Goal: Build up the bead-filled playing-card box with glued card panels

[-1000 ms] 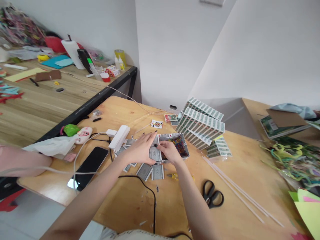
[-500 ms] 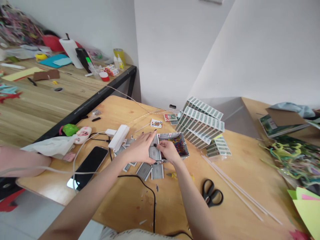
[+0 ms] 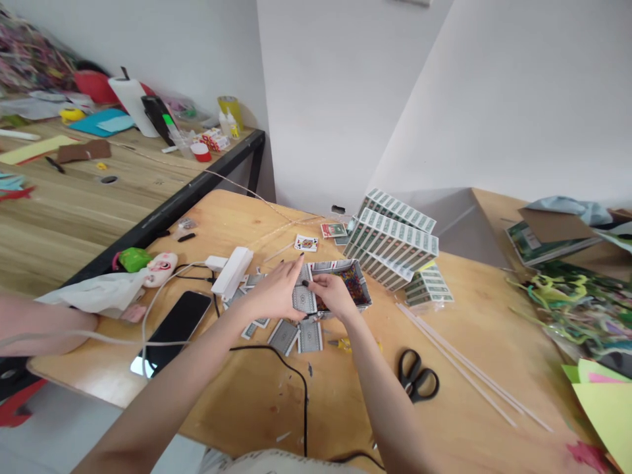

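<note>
A box built from playing cards sits on the wooden table, with small multicoloured bits inside it. At its left end is a grey-backed playing card. My left hand spans this end, thumb on the near side and fingers on the far side, gripping it. My right hand reaches over the box's near wall and pinches the card's right edge with thumb and fingers; the fingertips inside are partly hidden. Several loose grey-backed cards lie under and beside my left hand. A yellow-handled tool lies partly behind my right forearm.
Stacked card packs stand behind the box. Black scissors and white sticks lie to the right. Leftward are a phone, a white glue-gun-like block and cables. Another person's arm rests at the left edge.
The camera view has shifted slightly, so everything sits a little further left. Both hands keep nearly the same hold on the card and the box end.
</note>
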Action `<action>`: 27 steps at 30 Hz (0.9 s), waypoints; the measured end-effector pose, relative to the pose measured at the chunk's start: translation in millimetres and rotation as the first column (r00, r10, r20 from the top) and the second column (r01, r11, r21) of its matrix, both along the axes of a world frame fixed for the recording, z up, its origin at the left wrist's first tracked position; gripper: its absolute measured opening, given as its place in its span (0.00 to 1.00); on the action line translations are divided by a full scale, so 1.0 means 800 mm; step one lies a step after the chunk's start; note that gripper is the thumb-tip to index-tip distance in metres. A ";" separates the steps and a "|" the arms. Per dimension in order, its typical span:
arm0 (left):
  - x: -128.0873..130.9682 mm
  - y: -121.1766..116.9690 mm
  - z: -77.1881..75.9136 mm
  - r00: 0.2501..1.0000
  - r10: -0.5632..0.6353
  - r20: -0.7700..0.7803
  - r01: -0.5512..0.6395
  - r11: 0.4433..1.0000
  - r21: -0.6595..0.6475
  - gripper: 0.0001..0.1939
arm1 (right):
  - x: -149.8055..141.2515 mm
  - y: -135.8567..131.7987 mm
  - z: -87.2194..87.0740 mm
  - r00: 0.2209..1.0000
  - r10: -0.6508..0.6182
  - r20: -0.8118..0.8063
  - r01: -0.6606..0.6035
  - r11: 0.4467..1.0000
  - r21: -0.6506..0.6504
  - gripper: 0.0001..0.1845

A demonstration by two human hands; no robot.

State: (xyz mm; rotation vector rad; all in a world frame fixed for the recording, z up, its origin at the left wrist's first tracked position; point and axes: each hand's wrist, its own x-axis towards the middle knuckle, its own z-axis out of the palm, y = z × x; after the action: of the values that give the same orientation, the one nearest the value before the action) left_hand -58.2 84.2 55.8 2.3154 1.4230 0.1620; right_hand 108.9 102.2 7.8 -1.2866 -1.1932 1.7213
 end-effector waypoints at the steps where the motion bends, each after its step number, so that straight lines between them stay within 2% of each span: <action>1: 0.000 0.001 -0.001 1.000 -0.002 0.000 0.002 1.000 0.005 0.62 | 0.000 0.000 0.001 1.000 -0.007 0.008 0.007 1.000 0.007 0.16; 11: -0.002 0.013 -0.004 0.999 -0.051 0.004 0.051 0.997 0.057 0.60 | 0.011 -0.007 0.020 0.983 -0.150 0.110 0.135 0.982 0.134 0.15; 16: -0.004 0.035 -0.009 0.998 -0.061 0.019 0.060 0.997 0.055 0.60 | 0.044 -0.021 0.031 0.937 -0.330 0.118 0.297 0.927 0.231 0.17; 19: -0.006 0.052 -0.010 0.996 -0.086 -0.006 0.087 0.996 0.034 0.60 | 0.076 -0.043 0.039 0.889 -0.448 0.100 0.408 0.871 0.274 0.20; 23: -0.006 0.068 -0.009 0.995 -0.100 -0.028 0.099 0.995 -0.017 0.62 | 0.126 -0.090 0.040 0.821 -0.560 0.112 0.515 0.811 0.277 0.22; 25: -0.006 0.072 -0.010 0.995 -0.097 -0.027 0.095 0.994 -0.047 0.62 | 0.148 -0.118 0.034 0.786 -0.588 0.188 0.533 0.800 0.276 0.23; 27: -0.007 0.072 -0.014 0.995 -0.100 -0.002 0.099 0.993 -0.064 0.62 | 0.166 -0.145 0.024 0.755 -0.576 0.312 0.514 0.816 0.264 0.24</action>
State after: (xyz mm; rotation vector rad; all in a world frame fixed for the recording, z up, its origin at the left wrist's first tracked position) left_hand -63.4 142.0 44.6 2.3299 1.2927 0.0800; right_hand 241.5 -13.9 26.8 -1.7091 -0.9874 0.9512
